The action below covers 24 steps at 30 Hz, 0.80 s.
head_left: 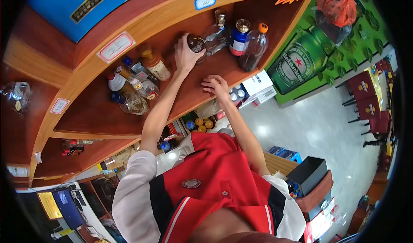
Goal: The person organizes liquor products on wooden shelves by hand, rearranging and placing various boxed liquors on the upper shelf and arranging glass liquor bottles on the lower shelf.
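Observation:
My left hand (pixel 186 55) reaches into the wooden shelf (pixel 189 97), its fingers wrapped around a dark, round-topped container (pixel 196 44) at the back. Whether that is a jar or a bottle I cannot tell. A clear glass bottle (pixel 216 40) stands just right of it. My right hand (pixel 216 88) is at the shelf's front edge, loosely curled with fingers apart and nothing in it. Farther right are a blue bottle with a white and red label (pixel 238 38) and an orange-capped plastic bottle (pixel 254 49) with dark contents.
Left of my left arm stand an amber bottle (pixel 155 65) and several clear bottles, including a blue-capped one (pixel 133 103). Blue boxes (pixel 81 10) sit above. A red plastic bag (pixel 337 8) hangs by the green Heineken panel (pixel 297 64). White cartons (pixel 259 88) stand below right.

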Available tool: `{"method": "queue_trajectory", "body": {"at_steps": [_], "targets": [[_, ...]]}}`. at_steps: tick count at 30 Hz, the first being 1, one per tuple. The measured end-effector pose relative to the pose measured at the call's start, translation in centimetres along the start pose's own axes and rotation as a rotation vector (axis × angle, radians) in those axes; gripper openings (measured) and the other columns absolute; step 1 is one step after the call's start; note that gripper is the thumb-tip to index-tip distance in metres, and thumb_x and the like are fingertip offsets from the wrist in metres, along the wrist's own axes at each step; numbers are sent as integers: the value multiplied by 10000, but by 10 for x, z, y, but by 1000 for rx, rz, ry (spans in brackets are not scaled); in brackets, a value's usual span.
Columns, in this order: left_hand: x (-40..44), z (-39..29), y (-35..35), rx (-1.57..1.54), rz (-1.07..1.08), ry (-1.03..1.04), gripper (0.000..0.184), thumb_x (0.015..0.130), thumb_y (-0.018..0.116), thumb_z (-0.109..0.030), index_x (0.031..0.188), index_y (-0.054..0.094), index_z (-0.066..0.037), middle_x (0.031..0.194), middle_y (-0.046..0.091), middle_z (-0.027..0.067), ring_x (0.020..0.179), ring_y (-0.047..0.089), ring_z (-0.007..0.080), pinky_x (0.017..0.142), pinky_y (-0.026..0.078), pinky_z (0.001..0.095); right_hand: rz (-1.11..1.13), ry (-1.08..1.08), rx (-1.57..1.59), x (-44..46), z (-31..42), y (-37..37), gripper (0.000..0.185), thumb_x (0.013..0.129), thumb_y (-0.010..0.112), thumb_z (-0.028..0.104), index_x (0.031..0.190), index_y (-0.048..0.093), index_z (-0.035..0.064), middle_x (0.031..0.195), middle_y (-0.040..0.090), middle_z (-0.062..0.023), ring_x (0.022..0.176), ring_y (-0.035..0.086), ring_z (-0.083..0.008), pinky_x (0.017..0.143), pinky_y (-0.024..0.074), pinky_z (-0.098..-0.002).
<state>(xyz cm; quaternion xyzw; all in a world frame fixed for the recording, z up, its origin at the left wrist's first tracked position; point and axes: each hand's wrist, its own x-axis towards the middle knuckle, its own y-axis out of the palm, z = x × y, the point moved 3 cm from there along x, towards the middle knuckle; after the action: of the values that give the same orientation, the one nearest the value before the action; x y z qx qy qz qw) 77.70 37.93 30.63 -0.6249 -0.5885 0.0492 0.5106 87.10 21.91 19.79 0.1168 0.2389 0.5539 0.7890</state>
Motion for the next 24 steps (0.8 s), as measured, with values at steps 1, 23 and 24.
{"method": "queue_trajectory", "body": {"at_steps": [1, 23, 24], "targets": [[2, 0, -7, -87, 3, -101, 973, 661, 948, -406, 1439, 463, -78, 1312, 598, 208, 1223, 572, 400, 1020, 499, 494, 18, 2, 6, 9, 1, -5, 337, 1056, 564, 191, 1300, 545, -41, 1265, 649, -220, 1137, 691, -317, 905, 602, -404], [-188, -66, -160, -1137, -34, -614, 1236, 720, 946, -136, 1669, 155, -159, 1573, 409, 117, 1411, 453, 259, 1189, 358, 405, 539, -263, -112, -91, 79, 29, 848, 747, 883, -50, 1462, 433, 26, 1425, 502, -144, 1297, 565, -258, 1097, 506, -403], [-202, -69, -173, -1128, -75, -591, 1268, 693, 961, -139, 1670, 152, -163, 1578, 404, 117, 1418, 447, 259, 1195, 340, 405, 567, -282, -142, -102, 78, 36, 849, 737, 889, -44, 1457, 446, 30, 1441, 480, -138, 1315, 549, -260, 1097, 507, -408]]}}
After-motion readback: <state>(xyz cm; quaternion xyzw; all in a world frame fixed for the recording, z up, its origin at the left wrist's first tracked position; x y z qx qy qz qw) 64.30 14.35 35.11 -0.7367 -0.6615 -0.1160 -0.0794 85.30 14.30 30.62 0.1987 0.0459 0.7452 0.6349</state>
